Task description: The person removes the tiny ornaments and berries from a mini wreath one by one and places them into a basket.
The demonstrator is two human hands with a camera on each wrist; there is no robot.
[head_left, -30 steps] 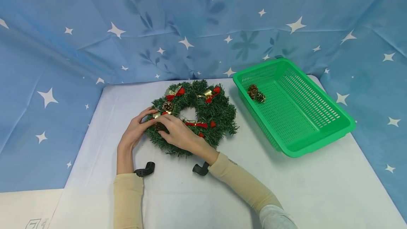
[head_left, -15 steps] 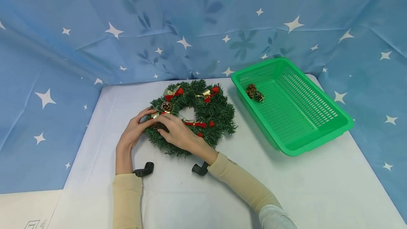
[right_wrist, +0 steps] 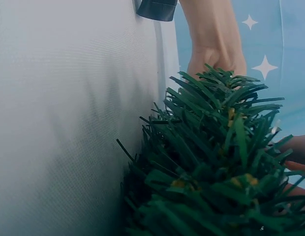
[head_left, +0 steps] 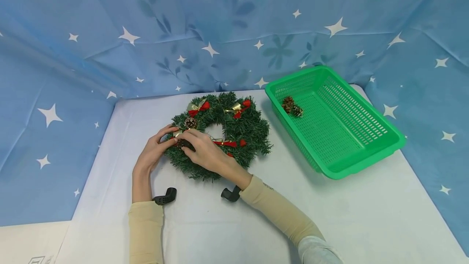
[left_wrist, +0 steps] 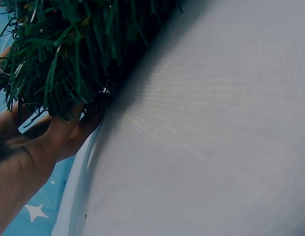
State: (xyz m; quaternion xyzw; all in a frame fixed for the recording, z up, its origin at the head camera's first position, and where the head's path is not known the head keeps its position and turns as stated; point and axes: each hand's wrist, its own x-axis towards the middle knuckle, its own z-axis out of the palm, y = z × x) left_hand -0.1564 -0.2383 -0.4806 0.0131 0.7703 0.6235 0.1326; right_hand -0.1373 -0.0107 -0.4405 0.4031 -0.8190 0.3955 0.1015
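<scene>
A green Christmas wreath [head_left: 254, 131] lies on the white-covered table, trimmed with red-and-gold bows, red berries and a pine cone [head_left: 190, 123] on its left part. My left hand [head_left: 152, 152] grips the wreath's left edge; in the left wrist view its fingers [left_wrist: 64, 130] reach in beneath the green needles. Over the lower left of the ring, my right hand [head_left: 209, 152] pinches a dark pine cone [head_left: 182, 144] against the greenery, beside the left thumb. Fingers partly cover that cone. In the right wrist view, wreath needles [right_wrist: 206, 162] hide most of the right hand.
A green plastic basket [head_left: 384, 144] stands at the right, with a brown pine cone [head_left: 287, 104] and a white-tipped pine cone [head_left: 296, 111] in its left corner. A blue star-patterned cloth [head_left: 220, 23] hangs behind the table. Each wrist wears a black camera [head_left: 165, 197].
The whole head view has shifted slightly. Both hands stay at the wreath's left side, with the right fingers making only small movements at the pine cone.
</scene>
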